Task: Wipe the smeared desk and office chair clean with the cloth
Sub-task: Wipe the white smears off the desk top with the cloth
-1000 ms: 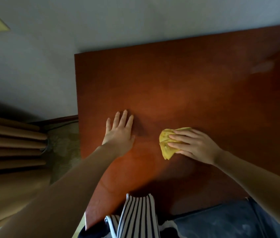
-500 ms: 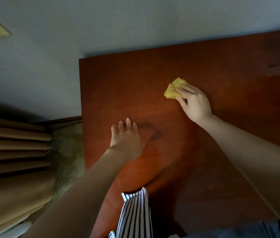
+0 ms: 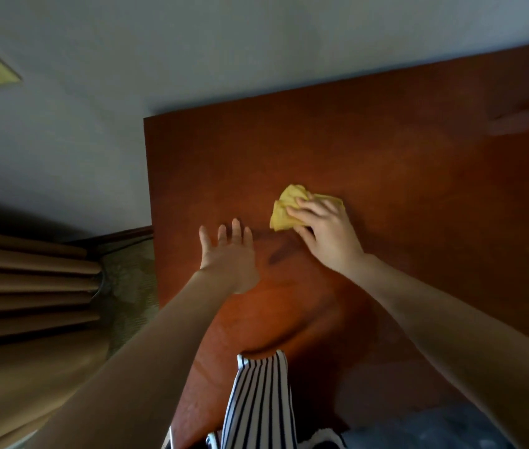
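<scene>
The reddish-brown desk (image 3: 402, 196) fills the middle and right of the head view. A crumpled yellow cloth (image 3: 285, 209) lies on it near the centre, and my right hand (image 3: 324, 234) presses down on it with fingers spread over the cloth. My left hand (image 3: 227, 254) rests flat on the desk just left of the cloth, fingers straight and holding nothing. A dark smear (image 3: 277, 256) shows on the wood between my two hands. The office chair is not in view.
A pale wall (image 3: 191, 53) runs behind the desk. Brown pleated curtains (image 3: 23, 286) hang at the left beside a patch of patterned carpet (image 3: 130, 277). A pale smudge (image 3: 512, 123) marks the desk's far right. My striped clothing (image 3: 259, 403) hangs over the near edge.
My right hand swept the cloth from near my body up to the far part of the desk, then back toward the centre. My left hand stayed planted in nearly the same spot.
</scene>
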